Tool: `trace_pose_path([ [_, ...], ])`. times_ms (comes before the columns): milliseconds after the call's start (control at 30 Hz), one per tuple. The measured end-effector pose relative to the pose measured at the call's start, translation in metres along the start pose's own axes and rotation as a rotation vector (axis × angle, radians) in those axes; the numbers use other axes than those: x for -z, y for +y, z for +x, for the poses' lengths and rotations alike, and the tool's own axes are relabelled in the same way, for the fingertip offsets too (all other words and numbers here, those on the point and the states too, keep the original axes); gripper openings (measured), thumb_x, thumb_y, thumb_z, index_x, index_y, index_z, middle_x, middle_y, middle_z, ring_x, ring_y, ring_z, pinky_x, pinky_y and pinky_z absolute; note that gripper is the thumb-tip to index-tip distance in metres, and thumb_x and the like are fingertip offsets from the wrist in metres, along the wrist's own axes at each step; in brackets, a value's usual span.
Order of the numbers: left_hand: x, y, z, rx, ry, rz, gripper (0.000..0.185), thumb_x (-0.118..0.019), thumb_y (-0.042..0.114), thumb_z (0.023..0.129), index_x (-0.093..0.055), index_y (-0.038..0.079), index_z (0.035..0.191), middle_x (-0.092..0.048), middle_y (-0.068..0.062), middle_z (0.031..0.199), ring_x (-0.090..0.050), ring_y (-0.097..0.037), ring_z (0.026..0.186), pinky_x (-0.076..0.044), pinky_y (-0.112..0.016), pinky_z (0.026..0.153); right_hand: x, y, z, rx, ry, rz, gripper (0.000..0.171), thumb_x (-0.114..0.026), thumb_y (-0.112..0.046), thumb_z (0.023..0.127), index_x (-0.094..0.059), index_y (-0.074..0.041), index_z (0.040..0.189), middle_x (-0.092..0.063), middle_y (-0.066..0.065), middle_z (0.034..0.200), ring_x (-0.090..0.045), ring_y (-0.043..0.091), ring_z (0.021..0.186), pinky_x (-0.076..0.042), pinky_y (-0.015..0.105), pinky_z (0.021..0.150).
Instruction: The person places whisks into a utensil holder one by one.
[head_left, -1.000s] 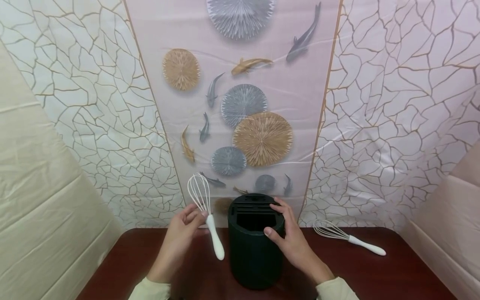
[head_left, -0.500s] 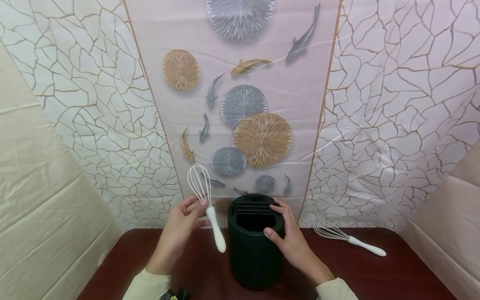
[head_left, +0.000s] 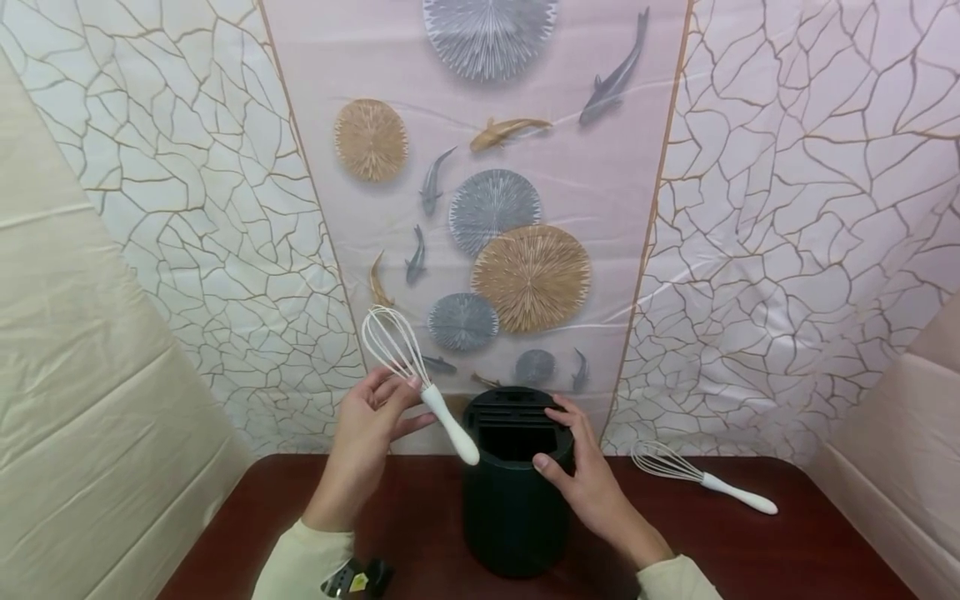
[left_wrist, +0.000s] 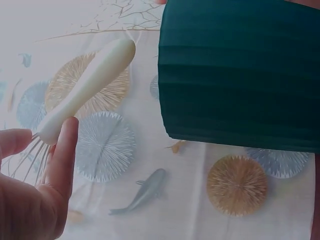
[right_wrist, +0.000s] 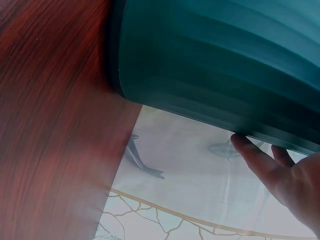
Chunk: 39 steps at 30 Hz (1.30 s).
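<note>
Whisk [head_left: 452, 425] raised and tilted further, left hand [head_left: 363, 437] pinching its neck; right hand [head_left: 591, 479], grip spread, clasps the green container [head_left: 513, 521].

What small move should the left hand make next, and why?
Probably shift the held whisk right, over the green holder's opening: the left hand pinches it handle-down beside the holder, apart from it, while the right hand holds the rim.

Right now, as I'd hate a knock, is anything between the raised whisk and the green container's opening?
Nothing visible does. The left hand holds the whisk, handle toward the container; the right hand grips the container's right side, beside the opening.
</note>
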<state>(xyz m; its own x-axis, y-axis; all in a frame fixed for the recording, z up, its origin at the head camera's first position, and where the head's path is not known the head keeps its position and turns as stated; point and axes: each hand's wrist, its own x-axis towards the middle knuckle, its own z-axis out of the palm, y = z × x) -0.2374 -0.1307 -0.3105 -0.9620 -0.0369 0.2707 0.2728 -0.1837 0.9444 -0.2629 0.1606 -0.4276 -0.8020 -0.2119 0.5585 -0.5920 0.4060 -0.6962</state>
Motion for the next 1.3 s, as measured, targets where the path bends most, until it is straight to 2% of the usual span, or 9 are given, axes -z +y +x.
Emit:
trace_pose_path([
  [167,-0.006,0.002,0.002,-0.033,-0.01,-0.014,0.058,-0.069,0.005,0.101,-0.043,0.0,0.153,-0.072,-0.016,0.123,-0.076,-0.019,0.1,-0.063,-0.042,0.086,0.001,0.002,0.0,-0.004,0.0,-0.002,0.06,-0.066,-0.024,0.104,-0.04,-0.013,0.156,-0.023,0.012,0.171,-0.021,0.043,0.156,-0.026,0.075,0.114],
  [267,-0.01,0.004,0.003,-0.038,-0.021,-0.013,0.06,-0.071,0.003,0.099,-0.043,0.002,0.153,-0.07,-0.018,0.125,-0.076,-0.019,0.1,-0.063,-0.044,0.087,0.002,0.003,0.0,-0.011,0.0,-0.005,0.06,-0.066,-0.024,0.104,-0.039,-0.013,0.157,-0.022,0.012,0.172,-0.021,0.043,0.156,-0.026,0.074,0.114],
  [567,-0.017,0.007,0.004,-0.055,-0.064,0.002,0.048,-0.069,0.008,0.102,-0.051,0.0,0.146,-0.063,-0.023,0.137,-0.074,-0.02,0.107,-0.063,-0.042,0.086,0.002,0.002,-0.002,-0.025,0.0,-0.006,0.059,-0.066,-0.024,0.104,-0.039,-0.014,0.156,-0.022,0.012,0.172,-0.021,0.044,0.156,-0.027,0.075,0.114],
  [733,-0.021,0.006,0.004,-0.053,-0.079,0.021,0.044,-0.071,0.013,0.103,-0.057,0.0,0.143,-0.065,-0.023,0.136,-0.072,-0.026,0.112,-0.064,-0.041,0.085,0.002,0.003,-0.003,-0.026,0.0,-0.009,0.059,-0.066,-0.025,0.104,-0.04,-0.016,0.156,-0.022,0.012,0.171,-0.021,0.043,0.156,-0.027,0.074,0.114],
  [900,-0.026,0.004,0.008,-0.055,-0.124,0.022,0.043,-0.07,0.015,0.103,-0.059,-0.004,0.141,-0.065,-0.025,0.135,-0.072,-0.03,0.112,-0.064,-0.043,0.085,0.002,0.004,-0.003,-0.018,0.001,-0.006,0.059,-0.066,-0.024,0.104,-0.04,-0.016,0.156,-0.022,0.012,0.172,-0.021,0.042,0.156,-0.028,0.073,0.114],
  [1100,-0.03,0.002,0.011,-0.049,-0.174,0.053,0.048,-0.068,0.019,0.105,-0.057,-0.003,0.145,-0.064,-0.026,0.138,-0.071,-0.032,0.114,-0.064,-0.043,0.085,0.002,0.004,-0.002,-0.016,0.003,-0.001,0.059,-0.067,-0.025,0.104,-0.04,-0.016,0.156,-0.022,0.011,0.172,-0.023,0.041,0.155,-0.029,0.072,0.114],
  [1300,-0.032,0.001,0.011,-0.073,-0.201,0.082,0.06,-0.067,0.014,0.105,-0.042,0.006,0.158,-0.058,-0.025,0.145,-0.069,-0.037,0.119,-0.063,-0.051,0.083,0.001,0.003,0.001,-0.013,0.001,-0.004,0.06,-0.067,-0.026,0.104,-0.04,-0.016,0.156,-0.023,0.009,0.171,-0.023,0.041,0.155,-0.028,0.071,0.114],
])
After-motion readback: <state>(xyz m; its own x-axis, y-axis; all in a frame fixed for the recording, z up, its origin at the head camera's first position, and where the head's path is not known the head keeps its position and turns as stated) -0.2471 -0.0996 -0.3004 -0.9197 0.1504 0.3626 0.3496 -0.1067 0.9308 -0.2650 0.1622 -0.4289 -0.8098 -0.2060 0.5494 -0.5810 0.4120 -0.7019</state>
